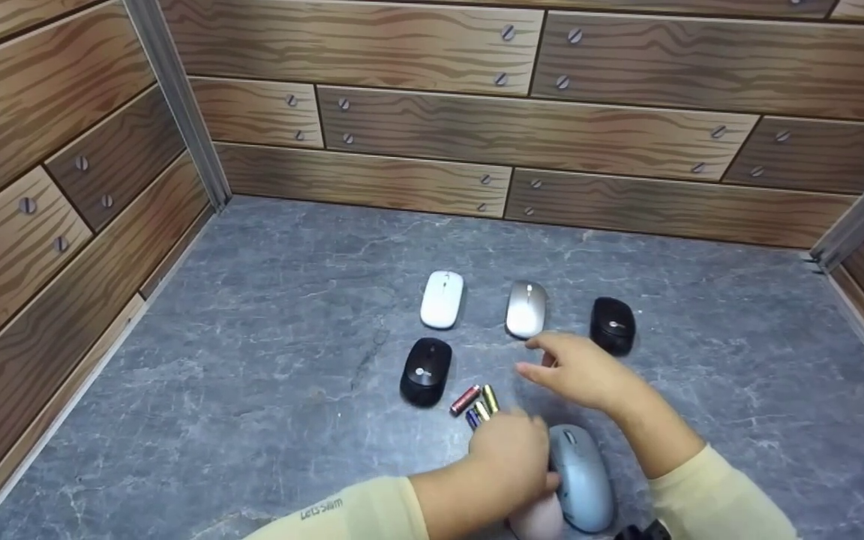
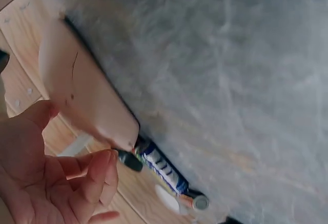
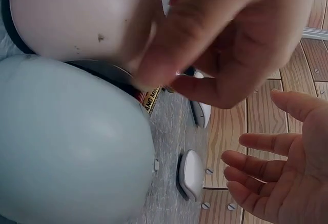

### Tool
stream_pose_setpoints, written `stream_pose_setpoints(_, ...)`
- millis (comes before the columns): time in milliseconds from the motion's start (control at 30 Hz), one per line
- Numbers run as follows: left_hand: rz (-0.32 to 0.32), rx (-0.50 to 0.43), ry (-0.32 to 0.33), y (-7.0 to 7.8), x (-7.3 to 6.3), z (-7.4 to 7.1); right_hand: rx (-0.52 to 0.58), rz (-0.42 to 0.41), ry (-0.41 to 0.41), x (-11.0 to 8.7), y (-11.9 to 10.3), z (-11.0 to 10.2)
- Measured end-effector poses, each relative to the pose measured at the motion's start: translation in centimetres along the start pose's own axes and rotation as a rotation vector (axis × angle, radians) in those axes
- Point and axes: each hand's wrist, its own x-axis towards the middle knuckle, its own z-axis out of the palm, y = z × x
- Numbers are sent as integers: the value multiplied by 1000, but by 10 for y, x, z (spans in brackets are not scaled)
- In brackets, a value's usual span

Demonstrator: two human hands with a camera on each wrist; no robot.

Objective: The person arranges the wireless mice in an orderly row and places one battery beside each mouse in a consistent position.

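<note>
My left hand (image 1: 507, 454) is over the near end of the batteries, beside a pink mouse (image 1: 537, 519) that it partly hides. In the left wrist view its fingers (image 2: 100, 178) are loosely bent with nothing between them, and the thumb lies close to the pink mouse (image 2: 87, 80); contact is unclear. My right hand (image 1: 578, 369) hovers with fingers apart, holding nothing, near the silver mouse (image 1: 526, 309). Below it lies a light blue mouse (image 1: 582, 478), beside the pink one. A red battery (image 1: 466, 400) and a gold battery (image 1: 490, 398) lie among several batteries partly covered by my left hand.
Farther back on the grey marbled tabletop (image 1: 267, 360) stand a white mouse (image 1: 442, 300) and a black mouse (image 1: 613, 326). Another black mouse (image 1: 426, 372) is left of the batteries. Wood-patterned walls (image 1: 372, 112) enclose the back and sides. A black object (image 1: 643, 531) shows at the bottom edge.
</note>
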Motion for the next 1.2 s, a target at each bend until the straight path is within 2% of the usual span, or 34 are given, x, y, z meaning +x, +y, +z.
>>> stream_pose_setpoints(100, -24, 41, 2, 4, -2, 4, 2, 12, -10, 1, 1, 0)
stream_pose_setpoints(267, -27, 6, 28, 4, -6, 4, 0, 37, -26, 0, 0, -2)
stream_pose_setpoints(667, 63, -99, 3, -13, -20, 3, -1, 45, -28, 1, 2, -2)
stream_pose_setpoints(1067, 153, -256, -60, -36, -28, 1, -18, 28, -20, 2, 4, -1)
stream_pose_setpoints(1200, 163, -303, -101, -40, -29, 0, -14, 29, -22, 2, 4, 0)
